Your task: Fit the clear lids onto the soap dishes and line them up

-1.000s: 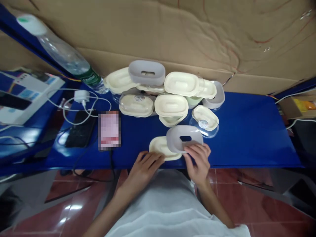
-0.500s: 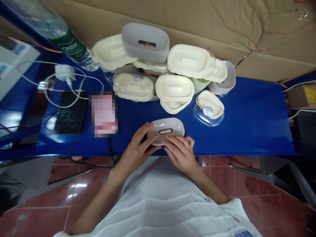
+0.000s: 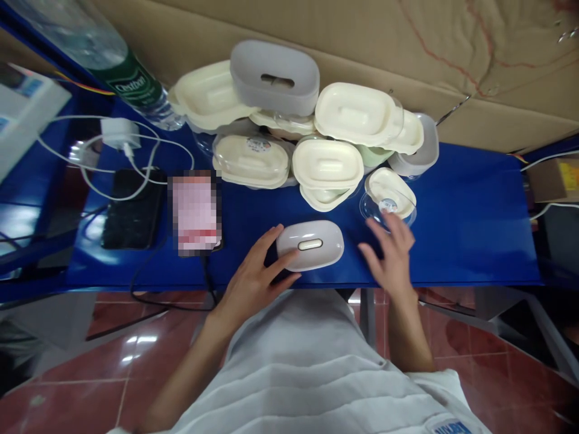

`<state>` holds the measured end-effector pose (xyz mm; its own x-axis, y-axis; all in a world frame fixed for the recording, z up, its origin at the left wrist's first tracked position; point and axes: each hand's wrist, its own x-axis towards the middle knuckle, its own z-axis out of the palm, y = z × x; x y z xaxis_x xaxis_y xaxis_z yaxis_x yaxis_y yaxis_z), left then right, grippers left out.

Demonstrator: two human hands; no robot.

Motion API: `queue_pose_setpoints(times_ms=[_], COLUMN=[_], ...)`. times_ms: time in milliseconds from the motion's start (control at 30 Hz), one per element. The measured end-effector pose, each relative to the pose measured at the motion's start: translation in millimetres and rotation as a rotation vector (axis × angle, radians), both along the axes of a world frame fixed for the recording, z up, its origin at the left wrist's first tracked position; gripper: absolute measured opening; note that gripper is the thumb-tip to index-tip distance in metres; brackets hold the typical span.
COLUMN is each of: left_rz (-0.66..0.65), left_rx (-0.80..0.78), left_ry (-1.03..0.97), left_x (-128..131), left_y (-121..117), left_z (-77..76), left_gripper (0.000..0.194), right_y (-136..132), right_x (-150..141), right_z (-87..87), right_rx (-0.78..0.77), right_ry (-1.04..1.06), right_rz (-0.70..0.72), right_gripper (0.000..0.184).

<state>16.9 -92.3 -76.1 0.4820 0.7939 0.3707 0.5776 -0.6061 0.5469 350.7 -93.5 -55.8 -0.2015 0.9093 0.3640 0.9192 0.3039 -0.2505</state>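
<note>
A grey oval soap case with a slot in its top lies on the blue table near the front edge. My left hand rests against the case's left end, thumb and fingers curved around it. Off to the right of the case hovers my right hand, fingers spread and holding nothing. Its fingertips are close to a small cream lid in a clear shell. Behind lies a heap of cream soap cases, topped by a grey tray.
Two phones and a white charger with cable lie at the left. A water bottle leans at the back left. Brown cardboard stands behind the heap. A box sits at the far right.
The grey part now sits closed over the cream one as a single case. My right hand has let go of it and moved right toward the small clear-shelled lid. My left hand stays on the case.
</note>
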Motion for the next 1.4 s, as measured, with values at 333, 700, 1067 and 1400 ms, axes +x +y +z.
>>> queue_pose_setpoints(times_ms=[333,700,1067,1400], left_rz=[0.033,0.089,0.029,0.065], left_rx=[-0.302,-0.374,-0.309,-0.287], left_ry=[-0.224,-0.300,-0.151,-0.145], left_x=[-4.1,-4.0,-11.6,-15.1], left_y=[10.8,6.8,8.9,14.3], left_z=[14.1,-1.5,10.5,9.2], left_gripper=[0.046,0.091,0.072,0.071], right_y=[0.9,-9.7,-0.5,14.1], right_x=[34.6,-58.0,-55.7,-58.3], right_z=[5.4,2.6,6.1,10.6], right_rx=[0.044,-0.093,-0.176,-0.234], right_ry=[0.225,0.230,0.127,0.138], right_rz=[-0.105,0.370,0.415,0.451], right_gripper=[0.050,0.055,0.054,0.058])
